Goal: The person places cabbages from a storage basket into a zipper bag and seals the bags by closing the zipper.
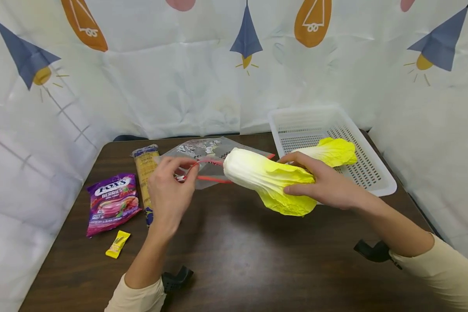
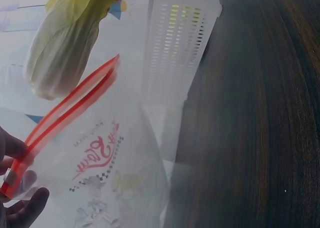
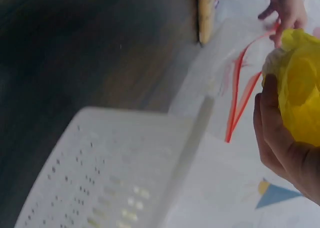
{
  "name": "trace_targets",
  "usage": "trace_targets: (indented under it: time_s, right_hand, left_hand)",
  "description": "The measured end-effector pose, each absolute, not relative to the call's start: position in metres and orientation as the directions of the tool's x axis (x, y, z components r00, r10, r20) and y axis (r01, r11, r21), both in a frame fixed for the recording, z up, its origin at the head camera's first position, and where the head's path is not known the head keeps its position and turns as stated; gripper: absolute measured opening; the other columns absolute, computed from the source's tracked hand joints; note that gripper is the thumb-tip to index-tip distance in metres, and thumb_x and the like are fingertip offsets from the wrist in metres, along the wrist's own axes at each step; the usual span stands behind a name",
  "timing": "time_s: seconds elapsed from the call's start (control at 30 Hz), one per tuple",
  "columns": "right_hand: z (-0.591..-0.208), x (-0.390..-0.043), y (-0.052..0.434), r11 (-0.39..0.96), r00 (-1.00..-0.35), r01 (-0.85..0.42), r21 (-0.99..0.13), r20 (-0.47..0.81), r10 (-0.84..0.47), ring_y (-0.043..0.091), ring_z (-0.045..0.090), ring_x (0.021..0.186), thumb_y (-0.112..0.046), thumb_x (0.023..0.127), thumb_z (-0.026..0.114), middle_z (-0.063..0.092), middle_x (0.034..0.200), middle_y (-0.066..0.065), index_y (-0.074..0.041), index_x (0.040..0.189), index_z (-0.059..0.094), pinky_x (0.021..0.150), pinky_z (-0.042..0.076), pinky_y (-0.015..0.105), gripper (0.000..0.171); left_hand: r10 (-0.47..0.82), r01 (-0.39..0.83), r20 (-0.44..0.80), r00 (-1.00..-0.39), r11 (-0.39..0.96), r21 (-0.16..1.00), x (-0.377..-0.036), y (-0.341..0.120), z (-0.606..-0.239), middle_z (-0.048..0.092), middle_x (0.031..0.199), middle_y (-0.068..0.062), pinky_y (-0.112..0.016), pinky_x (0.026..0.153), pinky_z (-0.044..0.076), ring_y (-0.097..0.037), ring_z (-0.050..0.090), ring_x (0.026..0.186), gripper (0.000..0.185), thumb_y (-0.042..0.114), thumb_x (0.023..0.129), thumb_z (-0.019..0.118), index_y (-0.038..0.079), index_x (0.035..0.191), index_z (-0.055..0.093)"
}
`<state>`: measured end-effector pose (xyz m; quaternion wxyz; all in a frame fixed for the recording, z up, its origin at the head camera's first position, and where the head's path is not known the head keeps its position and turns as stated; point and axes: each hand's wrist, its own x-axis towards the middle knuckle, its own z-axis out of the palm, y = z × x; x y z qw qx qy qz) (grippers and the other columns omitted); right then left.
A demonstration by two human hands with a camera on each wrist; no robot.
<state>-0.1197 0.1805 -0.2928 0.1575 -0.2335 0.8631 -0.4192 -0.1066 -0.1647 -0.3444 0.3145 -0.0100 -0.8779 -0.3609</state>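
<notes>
Over the table's middle: two bare hands at work, listed from the hands outward.

Left hand (image 1: pixel 167 190): fingers curled, pinching the red zip edge of the clear bag at its left end; the left-wrist view shows fingertips (image 2: pixel 25 210) closed on the strip.

Right hand (image 1: pixel 323 182): fingers and thumb wrapped round the leafy yellow end of the cabbage, held off the table, white stem pointing left.

Napa cabbage (image 1: pixel 265 177): a toy-like head, white at the stem, yellow at the leaves — its stem end is at the bag's open mouth; whether it has entered cannot be told.

Zip bag (image 1: pixel 206 158): clear plastic with a red seal and printed lettering, mouth held open, lying on the table behind the cabbage — small wrapped items show inside.

Second cabbage piece (image 1: pixel 331 151): yellow-leaved, lying in the basket just behind the right hand.

Basket (image 1: pixel 370 173): white perforated plastic, at the table's far right corner.

Noodle packet (image 1: pixel 146 169): long and yellow, just left of the bag.

Candy bag (image 1: pixel 111 201): purple, marked Fox's Berries, near the left edge.

Yellow sachet (image 1: pixel 118 244): small, in front of the candy bag.

Table (image 1: pixel 238 251): dark wood grain.
</notes>
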Motion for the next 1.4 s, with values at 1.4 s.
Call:
trace_targets:
  time_s: [1.4]
  right_hand:
    - [-0.361,-0.095,0.117,0.578,-0.872,-0.475,-0.664,0.267,-0.410,0.019,0.058,0.100,-0.021,0.086,0.083,0.060,0.120,0.003,-0.022,0.143,0.057,0.079,0.054,0.036,0.063]
  left_hand:
    - [-0.029,0.370,0.595,-0.803,0.759,0.536,-0.106,-0.160,-0.342,0.074,0.094,-0.003,-0.032,0.068,0.048,-0.020,0.065,0.087,0.013,0.010,0.087,0.081,0.014,0.099,0.083]
